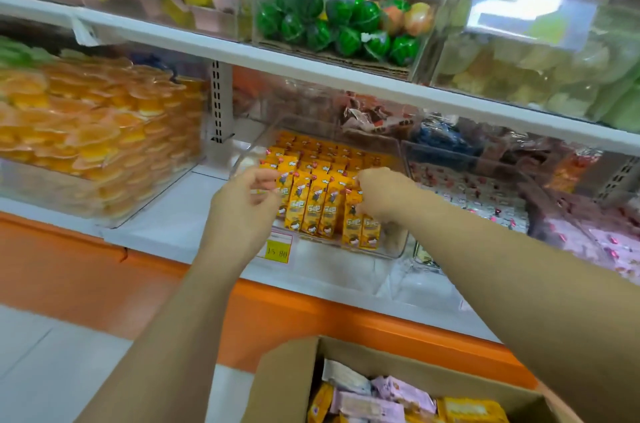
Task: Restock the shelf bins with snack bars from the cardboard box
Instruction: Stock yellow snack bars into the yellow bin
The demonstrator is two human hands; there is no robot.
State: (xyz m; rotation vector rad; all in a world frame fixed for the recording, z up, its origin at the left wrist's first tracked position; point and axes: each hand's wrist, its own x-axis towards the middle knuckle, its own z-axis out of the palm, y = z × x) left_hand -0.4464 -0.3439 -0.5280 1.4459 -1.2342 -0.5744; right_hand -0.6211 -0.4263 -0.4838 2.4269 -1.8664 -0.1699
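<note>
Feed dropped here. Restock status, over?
Left grip, right grip both on bars in bin. Box holds more. Nothing blocking.

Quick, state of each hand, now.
Left hand: fingers curled at the orange snack bars; a grip cannot be told.
Right hand: pinches the tops of the orange snack bars.

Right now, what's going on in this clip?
A person is stocking a clear bin on the shelf with yellow snack bars, which stand upright in rows. The right hand grips front-row bars by their tops. The left hand is curled at the bin's left edge, its grip unclear. An open cardboard box below holds more packets.
</note>
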